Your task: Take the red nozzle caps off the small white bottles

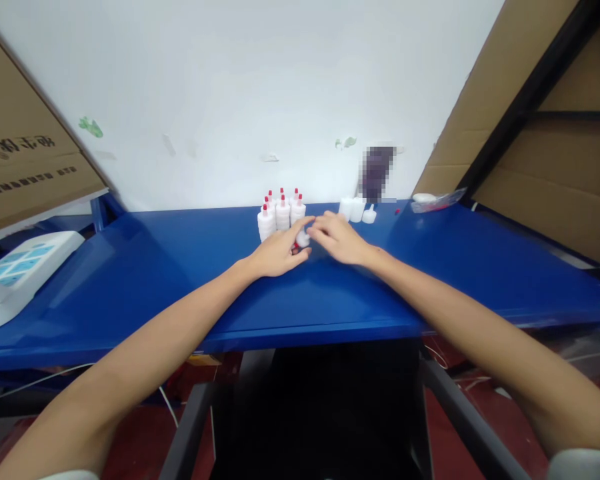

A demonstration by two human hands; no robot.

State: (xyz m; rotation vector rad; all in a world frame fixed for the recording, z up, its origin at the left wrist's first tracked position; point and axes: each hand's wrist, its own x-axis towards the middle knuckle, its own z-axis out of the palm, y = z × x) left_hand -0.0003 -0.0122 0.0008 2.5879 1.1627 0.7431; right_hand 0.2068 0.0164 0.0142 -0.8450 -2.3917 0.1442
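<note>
Near the middle of the table, my left hand (281, 253) is closed around a white nozzle cap (303, 238) with a red tip. Its thumb and forefinger lie on either side of the cap, and part of the cap is hidden by the fingers. My right hand (339, 237) is just to the right, fingers loosely bent and apart, with thumb and fingertips close to the cap. I see nothing held in it. Behind my left hand stand several white squeeze bottles (283, 215) with red-tipped nozzles, upright in a tight group.
Right of the bottles are two white bottles without nozzles (357, 210), a loose nozzle cap (369, 214) and a small red tip (397, 211). A clear plastic bag (437, 201) lies at the back right. A white device (30, 267) stands on the blue table (155, 287) at left.
</note>
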